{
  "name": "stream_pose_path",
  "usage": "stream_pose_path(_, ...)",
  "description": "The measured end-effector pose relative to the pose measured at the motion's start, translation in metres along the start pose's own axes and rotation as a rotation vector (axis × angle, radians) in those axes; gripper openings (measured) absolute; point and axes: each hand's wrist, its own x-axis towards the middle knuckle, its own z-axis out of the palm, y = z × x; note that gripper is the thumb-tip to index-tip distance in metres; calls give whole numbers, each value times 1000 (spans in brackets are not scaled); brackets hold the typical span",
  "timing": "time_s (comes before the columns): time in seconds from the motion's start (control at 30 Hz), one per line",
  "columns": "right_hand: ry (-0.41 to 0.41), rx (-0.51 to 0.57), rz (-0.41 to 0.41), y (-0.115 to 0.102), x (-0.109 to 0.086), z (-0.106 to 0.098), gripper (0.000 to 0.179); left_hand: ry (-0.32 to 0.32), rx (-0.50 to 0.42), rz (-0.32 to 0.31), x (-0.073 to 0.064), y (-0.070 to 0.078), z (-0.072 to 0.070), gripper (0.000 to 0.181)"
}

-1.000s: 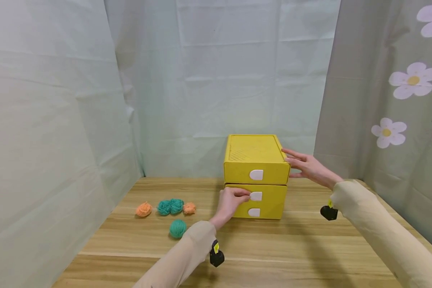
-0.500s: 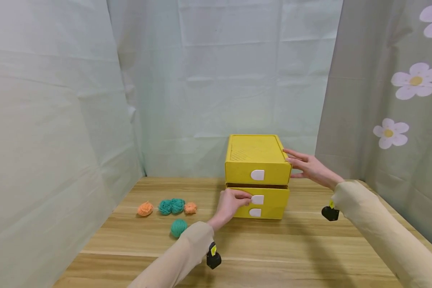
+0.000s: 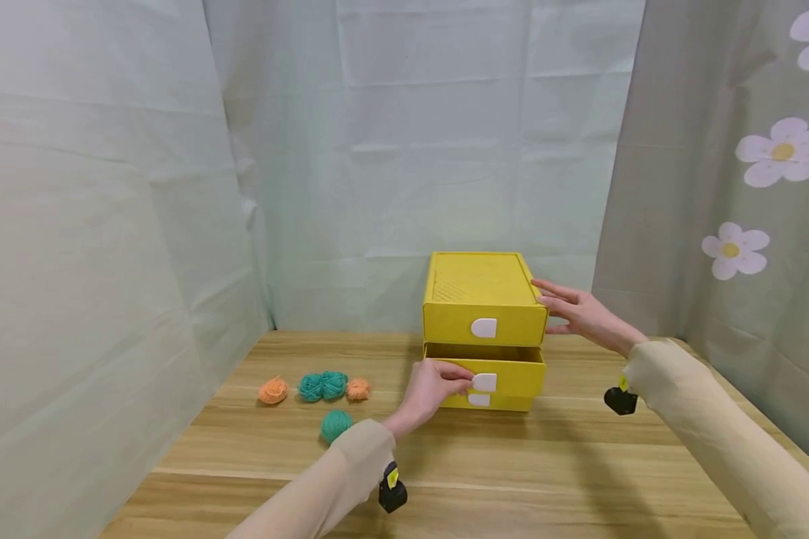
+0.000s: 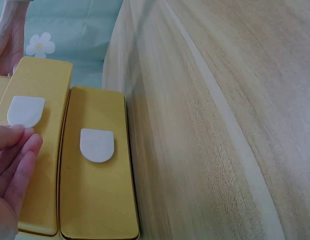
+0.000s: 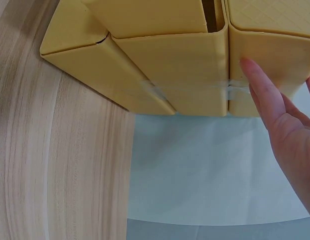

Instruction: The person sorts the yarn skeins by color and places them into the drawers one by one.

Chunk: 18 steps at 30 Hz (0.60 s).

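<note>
A yellow drawer unit (image 3: pixel 482 277) of three stacked drawers with white tab handles stands on the wooden table. Its middle drawer (image 3: pixel 515 378) is pulled partway out, and a dark gap shows above its front. My left hand (image 3: pixel 428 389) pinches that drawer's white handle (image 4: pixel 26 111) between thumb and fingers. Below it the bottom drawer (image 4: pixel 97 200) stays closed. With fingers extended, my right hand (image 3: pixel 583 314) rests against the right side of the top drawer section (image 5: pixel 270 55). The inside of the middle drawer is mostly hidden.
Left of the unit lie two teal yarn bundles (image 3: pixel 322 385) side by side, an orange yarn ball (image 3: pixel 273 391), a smaller orange one (image 3: pixel 358 389) and a teal yarn ball (image 3: pixel 335 425) nearer the front. Pale curtains (image 3: pixel 404 150) enclose the wooden table (image 3: pixel 485 479).
My left hand has drawn the middle drawer out toward me, widening the gap above its front. The right hand has stayed against the unit's side.
</note>
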Motion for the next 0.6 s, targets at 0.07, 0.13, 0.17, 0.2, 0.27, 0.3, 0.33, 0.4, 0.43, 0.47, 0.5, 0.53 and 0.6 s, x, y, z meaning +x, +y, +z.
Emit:
stream_pose_path(0.07,-5,9,-1,0,0,-1,60,-2,-7,4,-1,0,0,5)
stream_pose_path(0.13,-5,4,0,1,0,-1,60,-3,-10,10,-2,0,0,5)
stream_pose_path(0.17,-5,0,1,1,0,-1,60,-5,-10,11,-2,0,0,5)
stream_pose_path(0.2,-3,-5,1,1,0,-1,60,-7,-12,10,-3,1,0,5)
stream_pose_path(0.27,-2,-10,2,2,0,-2,61,-11,-17,6,-4,1,0,5)
stream_pose_path(0.3,-1,-12,2,2,0,-2,60,-12,-21,7,-4,1,0,5)
stream_pose_path(0.33,0,-11,1,2,0,-2,60,-12,-24,8,-4,1,0,5)
stream_pose_path(0.4,-1,-7,1,2,0,-2,60,-13,-32,9,-5,2,0,5)
stream_pose_path(0.43,-1,-8,0,2,0,-2,60,-13,-36,10,-6,3,0,5)
stream_pose_path(0.47,-1,-8,0,1,0,-2,60,-14,-36,11,-6,3,0,5)
stream_pose_path(0.5,-1,-7,0,1,0,-2,60,-15,-40,10,-6,3,0,6)
stream_pose_path(0.53,0,-9,0,1,0,-1,60,-18,-42,7,-7,4,0,6)
stream_pose_path(0.6,0,-11,0,1,0,-1,60,-22,-47,2,-8,4,0,6)
